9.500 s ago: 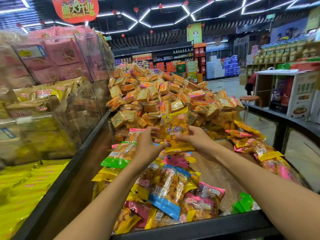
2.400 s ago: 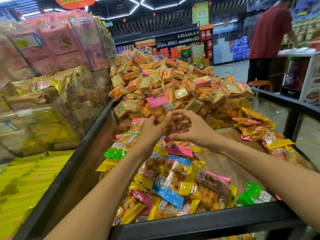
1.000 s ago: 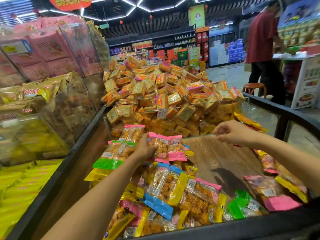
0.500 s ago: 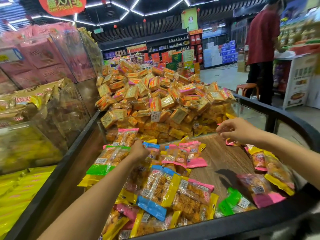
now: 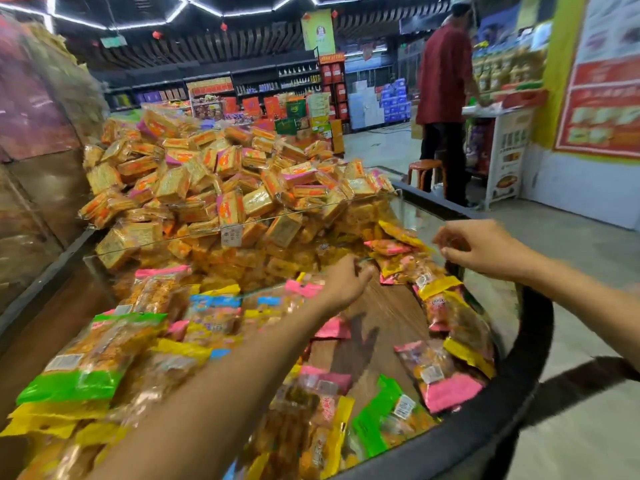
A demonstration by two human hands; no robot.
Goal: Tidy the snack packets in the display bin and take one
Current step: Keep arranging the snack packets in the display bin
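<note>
- Display bin (image 5: 530, 344), dark curved rim, wood floor; landmark for all below.
- Snack packets (image 5: 207, 317) heaped on bin's left side, looser ones along its right rim, e.g. pink-ended packet (image 5: 441, 379).
- Left hand (image 5: 343, 282) reaches over bin middle, fingers curled near the far glass divider (image 5: 263, 220); blurred, cannot tell if its grip holds anything.
- Right hand (image 5: 485, 247) above bin's far right rim, fingertips pinched together; contents unclear.
- Orange biscuit packs (image 5: 221, 188) piled beyond the divider.
- Person in red shirt (image 5: 445, 81) stands well beyond the bin, by a stool (image 5: 424, 171).
</note>
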